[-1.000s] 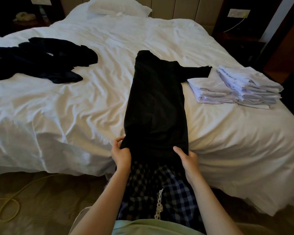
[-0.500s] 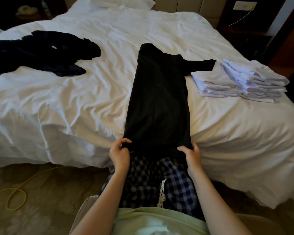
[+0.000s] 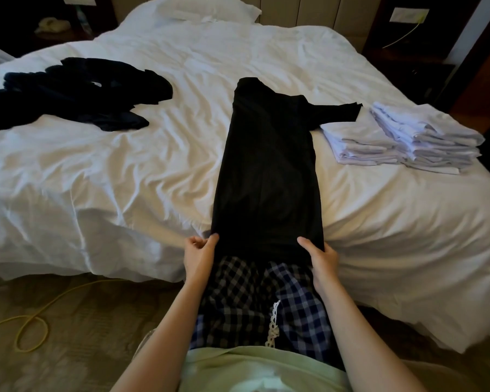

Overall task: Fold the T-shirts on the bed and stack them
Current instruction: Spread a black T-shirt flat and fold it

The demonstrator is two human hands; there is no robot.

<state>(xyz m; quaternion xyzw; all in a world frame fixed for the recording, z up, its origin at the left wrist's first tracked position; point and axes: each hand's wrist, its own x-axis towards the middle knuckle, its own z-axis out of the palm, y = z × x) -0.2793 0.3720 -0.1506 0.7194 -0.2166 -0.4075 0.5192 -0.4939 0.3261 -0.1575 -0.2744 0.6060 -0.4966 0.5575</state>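
Observation:
A black T-shirt (image 3: pixel 266 171) lies lengthwise on the white bed (image 3: pixel 153 154), folded into a long narrow strip, with one sleeve sticking out to the right at its far end. Its near hem hangs over the bed's front edge. My left hand (image 3: pixel 200 256) pinches the hem's left corner. My right hand (image 3: pixel 320 257) grips the hem's right corner, thumb on top. Two stacks of folded white T-shirts (image 3: pixel 402 138) sit on the right side of the bed. A heap of unfolded dark T-shirts (image 3: pixel 77 91) lies at the far left.
A pillow (image 3: pixel 207 9) lies at the head of the bed. A yellow cable (image 3: pixel 31 326) loops on the carpet at the left. Dark bedside furniture (image 3: pixel 413 60) stands at the far right. My checked trousers (image 3: pixel 263 304) touch the bed's front edge.
Both hands have shifted slightly at the hem and now hold its two corners. The shirt itself lies as before; the view has tilted a little.

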